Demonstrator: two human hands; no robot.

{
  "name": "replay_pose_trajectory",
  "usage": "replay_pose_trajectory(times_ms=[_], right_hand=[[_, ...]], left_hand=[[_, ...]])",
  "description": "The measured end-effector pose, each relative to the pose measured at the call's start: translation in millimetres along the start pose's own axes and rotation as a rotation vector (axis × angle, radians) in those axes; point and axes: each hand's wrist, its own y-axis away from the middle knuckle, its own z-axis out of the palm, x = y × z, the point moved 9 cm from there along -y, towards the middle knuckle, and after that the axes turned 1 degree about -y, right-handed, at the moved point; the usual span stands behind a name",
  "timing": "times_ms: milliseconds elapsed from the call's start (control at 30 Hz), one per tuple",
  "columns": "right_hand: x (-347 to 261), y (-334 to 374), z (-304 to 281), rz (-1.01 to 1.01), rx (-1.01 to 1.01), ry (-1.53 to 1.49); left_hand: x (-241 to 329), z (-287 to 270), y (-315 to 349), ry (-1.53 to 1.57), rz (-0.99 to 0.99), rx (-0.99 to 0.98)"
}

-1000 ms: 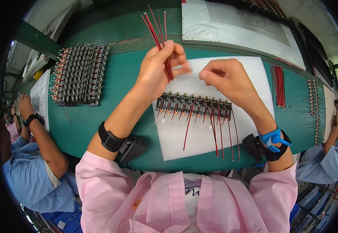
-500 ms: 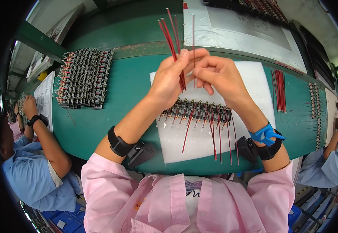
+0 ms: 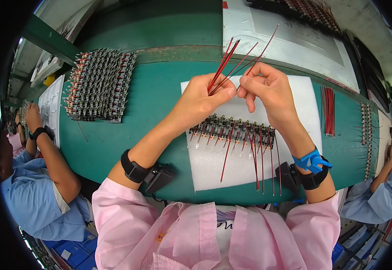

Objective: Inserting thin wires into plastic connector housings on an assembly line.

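My left hand [image 3: 204, 98] is closed around a small bunch of thin red and black wires [image 3: 223, 65] that fan upward. Close beside it, my right hand [image 3: 266, 87] pinches a single wire [image 3: 266, 46] of the same kind, its upper end leaning right. Both hands are above a white foam sheet [image 3: 214, 168]. On the sheet, just below the hands, lies a row of small circuit boards [image 3: 232, 130] with clear-tipped parts along the near side. Several red and black wires [image 3: 255, 162] hang from the row toward me.
Stacked board strips [image 3: 99, 85] stand on the green table [image 3: 155, 94] at left. A wire bundle [image 3: 328, 111] and another board strip [image 3: 366, 139] lie at right. A white panel [image 3: 290, 40] is at the back. Co-workers [image 3: 40, 180] sit on both sides.
The wires in my left hand have tilted to the right. My right hand has moved slightly right, and its wire has swung from upright to slanting. The view has shifted a little.
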Motion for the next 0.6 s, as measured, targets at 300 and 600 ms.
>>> replay_pose_trajectory(times_ms=[300,600], right_hand=[[7.0,3.6,6.8,0.035,-0.049,0.056],[9.6,4.9,4.3,0.036,-0.02,0.048]], left_hand=[[-5.8,-2.5,2.5,0.051,-0.085,-0.024],[-8.1,-2.0,3.8,0.028,-0.058,-0.025]])
